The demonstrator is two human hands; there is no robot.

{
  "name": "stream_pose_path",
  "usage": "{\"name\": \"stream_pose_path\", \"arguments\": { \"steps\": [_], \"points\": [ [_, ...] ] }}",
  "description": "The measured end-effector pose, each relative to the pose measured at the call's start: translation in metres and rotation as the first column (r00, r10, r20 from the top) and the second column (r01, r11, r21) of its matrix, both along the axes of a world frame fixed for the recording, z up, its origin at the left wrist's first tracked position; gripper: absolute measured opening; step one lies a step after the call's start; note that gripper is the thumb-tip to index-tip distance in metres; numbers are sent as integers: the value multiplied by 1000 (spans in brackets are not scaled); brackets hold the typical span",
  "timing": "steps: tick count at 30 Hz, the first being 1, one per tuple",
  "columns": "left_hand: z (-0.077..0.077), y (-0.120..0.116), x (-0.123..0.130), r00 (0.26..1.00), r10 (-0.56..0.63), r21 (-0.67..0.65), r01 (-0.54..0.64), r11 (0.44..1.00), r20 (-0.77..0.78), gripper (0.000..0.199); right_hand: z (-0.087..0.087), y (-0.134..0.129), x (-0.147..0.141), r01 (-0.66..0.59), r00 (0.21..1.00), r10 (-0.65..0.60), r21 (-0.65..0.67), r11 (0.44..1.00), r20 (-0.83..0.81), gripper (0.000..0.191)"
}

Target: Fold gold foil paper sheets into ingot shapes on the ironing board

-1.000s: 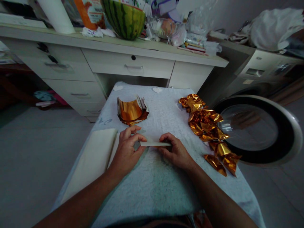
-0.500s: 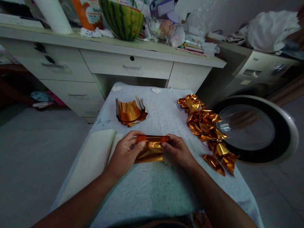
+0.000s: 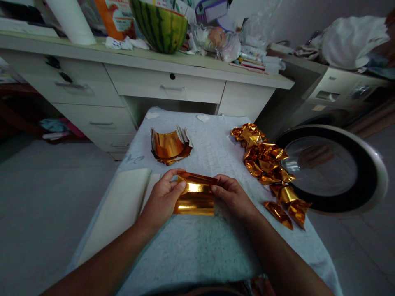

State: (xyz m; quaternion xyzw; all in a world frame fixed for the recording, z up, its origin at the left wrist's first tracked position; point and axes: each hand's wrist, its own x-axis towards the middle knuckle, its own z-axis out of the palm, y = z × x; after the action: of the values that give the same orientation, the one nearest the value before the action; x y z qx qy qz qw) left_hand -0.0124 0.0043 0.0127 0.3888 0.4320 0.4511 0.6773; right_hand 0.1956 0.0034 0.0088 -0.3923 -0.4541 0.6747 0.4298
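A sheet of shiny gold foil paper (image 3: 195,199) is stretched between my two hands, low over the cloth-covered table. My left hand (image 3: 165,193) pinches its left edge, thumb on the front and fingers behind. On the opposite edge, my right hand (image 3: 231,193) has the same pinch near the upper corner. Bends run across the sheet, and its upper part leans back. Beyond my left hand lies a curved stack of gold foil sheets (image 3: 168,146). Several folded gold foil pieces (image 3: 265,160) form a heap along the table's right side.
A pale, flat folded sheet (image 3: 119,209) lies on the blue-grey tablecloth (image 3: 212,242) at the left. Behind stands a white desk (image 3: 166,84) bearing a cut watermelon (image 3: 159,26) and clutter. The round washing machine door (image 3: 327,164) hangs open at the table's right.
The foil's upper part has opened out from a narrow, darker fold, so more of its shiny face shows. My hands keep their pinch in nearly the same place.
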Motion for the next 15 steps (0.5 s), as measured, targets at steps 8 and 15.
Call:
{"name": "stream_pose_path", "arguments": {
  "steps": [8, 15],
  "points": [
    [0, 0, -1, 1000, -13, -23, 13, 1000, -4, 40, 3, 0, -3, -56, 998, 56, 22, 998, 1, 27],
    [-4, -2, 0, 963, 106, 209, -53, 976, -248, 41, -3, 1, -5, 3, 997, -7, -42, 999, -80, 26]
  ]
}}
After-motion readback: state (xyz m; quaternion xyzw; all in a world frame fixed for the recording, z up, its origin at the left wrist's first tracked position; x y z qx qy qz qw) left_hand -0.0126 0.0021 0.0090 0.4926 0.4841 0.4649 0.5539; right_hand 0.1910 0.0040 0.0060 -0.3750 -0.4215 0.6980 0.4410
